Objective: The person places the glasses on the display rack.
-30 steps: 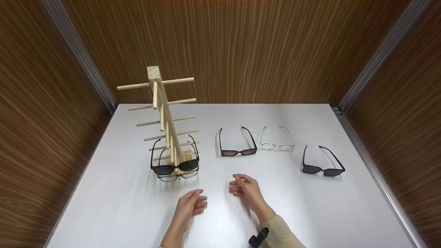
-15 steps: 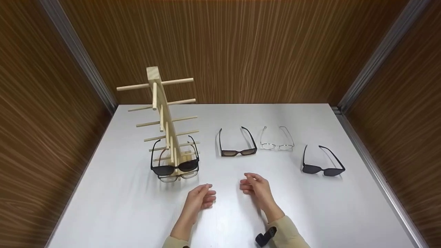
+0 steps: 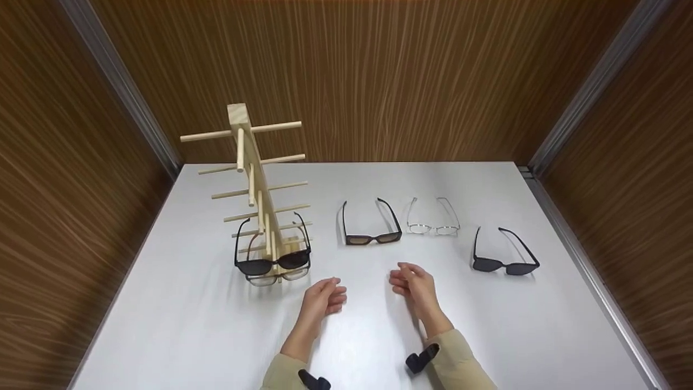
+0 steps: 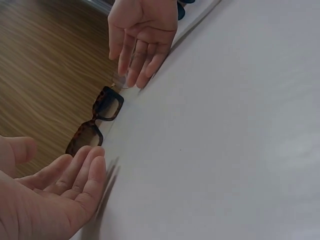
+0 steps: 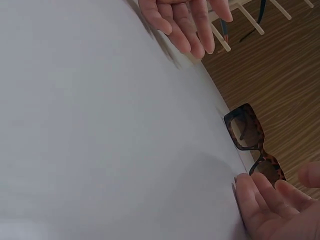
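Observation:
My left hand [image 3: 320, 304] is held low over the white table with loosely bent fingers and nothing in them. Facing it, my right hand [image 3: 419, 287] is likewise relaxed and holds nothing. Beyond the two hands lie tortoiseshell sunglasses [image 3: 373, 239] with brown lenses, temples unfolded toward the back; both wrist views show them too. Thin-framed clear eyeglasses [image 3: 433, 229] lie to their right. Black sunglasses [image 3: 505, 267] lie farther right. Left of my left hand, a wooden display rack [image 3: 254, 162] carries black sunglasses [image 3: 273, 264] above clear-lens eyeglasses [image 3: 277, 277] on its lower pegs.
Upper pegs [image 3: 276, 127] of the rack stick out to both sides and toward me. Wood-grain panels [image 3: 379, 81] enclose the white table [image 3: 178, 325] at the back and sides. Black wrist cameras [image 3: 422, 358] sit on both sleeves.
Both hands have moved right and forward, the left one more. More of the left sleeve and its camera has come into view. The glasses and rack stay put.

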`<act>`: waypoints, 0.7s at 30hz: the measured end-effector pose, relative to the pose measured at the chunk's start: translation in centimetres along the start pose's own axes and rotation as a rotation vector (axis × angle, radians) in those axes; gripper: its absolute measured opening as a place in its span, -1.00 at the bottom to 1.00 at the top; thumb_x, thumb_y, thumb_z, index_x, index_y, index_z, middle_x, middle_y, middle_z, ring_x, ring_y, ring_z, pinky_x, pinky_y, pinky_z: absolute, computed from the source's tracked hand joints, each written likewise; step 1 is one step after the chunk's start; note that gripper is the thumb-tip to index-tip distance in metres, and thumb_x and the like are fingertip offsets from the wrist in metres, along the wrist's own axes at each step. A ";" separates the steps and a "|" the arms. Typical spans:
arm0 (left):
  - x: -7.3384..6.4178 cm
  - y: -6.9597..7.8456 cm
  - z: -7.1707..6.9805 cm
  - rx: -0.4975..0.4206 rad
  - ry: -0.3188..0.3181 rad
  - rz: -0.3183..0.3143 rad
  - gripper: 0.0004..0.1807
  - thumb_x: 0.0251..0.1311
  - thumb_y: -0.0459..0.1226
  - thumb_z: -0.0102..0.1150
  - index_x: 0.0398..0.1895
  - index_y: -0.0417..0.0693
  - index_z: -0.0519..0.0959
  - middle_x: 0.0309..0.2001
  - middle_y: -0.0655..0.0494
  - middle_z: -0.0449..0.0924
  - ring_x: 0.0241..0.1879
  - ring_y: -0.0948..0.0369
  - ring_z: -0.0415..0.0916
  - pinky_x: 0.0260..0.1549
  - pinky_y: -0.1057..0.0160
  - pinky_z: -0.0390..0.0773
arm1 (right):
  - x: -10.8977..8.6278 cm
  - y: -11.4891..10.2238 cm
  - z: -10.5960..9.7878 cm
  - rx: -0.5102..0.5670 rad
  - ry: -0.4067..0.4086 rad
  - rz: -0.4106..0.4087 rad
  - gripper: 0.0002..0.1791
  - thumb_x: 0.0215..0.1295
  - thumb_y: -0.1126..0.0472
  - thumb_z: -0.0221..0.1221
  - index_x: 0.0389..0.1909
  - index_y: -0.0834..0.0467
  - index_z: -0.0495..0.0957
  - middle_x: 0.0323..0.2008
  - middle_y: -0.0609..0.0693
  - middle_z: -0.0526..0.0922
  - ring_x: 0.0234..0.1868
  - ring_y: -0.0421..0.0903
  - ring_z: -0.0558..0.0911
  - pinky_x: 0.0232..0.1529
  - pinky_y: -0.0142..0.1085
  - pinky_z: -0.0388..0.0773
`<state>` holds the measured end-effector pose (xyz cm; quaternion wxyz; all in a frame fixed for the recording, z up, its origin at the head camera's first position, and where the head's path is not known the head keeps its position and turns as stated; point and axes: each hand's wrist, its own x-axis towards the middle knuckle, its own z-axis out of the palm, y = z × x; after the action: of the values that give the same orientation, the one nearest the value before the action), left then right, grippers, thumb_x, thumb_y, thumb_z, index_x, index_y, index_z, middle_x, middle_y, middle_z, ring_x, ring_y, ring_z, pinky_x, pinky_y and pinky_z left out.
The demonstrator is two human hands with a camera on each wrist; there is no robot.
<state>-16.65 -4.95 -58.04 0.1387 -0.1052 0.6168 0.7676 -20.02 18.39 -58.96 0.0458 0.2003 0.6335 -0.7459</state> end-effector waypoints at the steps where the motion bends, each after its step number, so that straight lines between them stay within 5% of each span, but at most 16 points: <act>1: -0.1 0.4 0.2 0.002 0.007 0.004 -0.59 0.37 -0.25 -0.06 0.10 -0.44 0.37 -0.11 -0.28 0.56 -0.19 0.00 0.57 -0.27 0.15 0.58 | 0.2 -0.1 0.0 0.003 0.005 0.002 -0.63 0.39 0.21 0.00 0.09 0.36 0.40 -0.15 0.27 0.61 -0.25 0.02 0.66 -0.25 -0.21 0.61; 8: -0.4 2.6 1.7 0.045 0.052 0.031 -0.59 0.35 -0.25 -0.05 0.09 -0.45 0.39 -0.09 -0.26 0.54 -0.07 -0.12 0.45 -0.13 0.06 0.51 | 1.5 -0.7 -0.4 0.030 0.021 0.000 -0.62 0.40 0.22 -0.02 0.12 0.36 0.36 -0.10 0.30 0.58 -0.18 0.05 0.65 -0.16 -0.19 0.58; 15: 0.8 3.2 2.5 0.015 0.089 0.049 -0.59 0.34 -0.28 -0.05 0.11 -0.44 0.38 -0.24 -0.08 0.57 -0.06 -0.11 0.43 -0.05 -0.02 0.45 | 2.4 -1.5 -0.4 0.061 0.016 -0.015 -0.57 0.41 0.24 -0.05 0.21 0.38 0.28 0.03 0.35 0.50 -0.05 0.10 0.59 -0.02 -0.14 0.51; 21: 2.6 2.9 2.9 -0.014 0.073 0.071 -0.53 0.36 -0.26 -0.10 0.21 -0.43 0.29 0.06 -0.30 0.46 0.12 -0.17 0.34 0.05 -0.06 0.37 | 3.4 -1.7 -0.4 0.093 -0.006 -0.038 -0.51 0.41 0.23 -0.05 0.28 0.35 0.20 0.14 0.35 0.41 0.05 0.10 0.54 0.04 -0.14 0.47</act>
<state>-20.11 -2.45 -55.60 0.0878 -0.1120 0.6196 0.7719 -23.63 19.74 -58.63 0.0240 0.1878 0.6018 -0.7759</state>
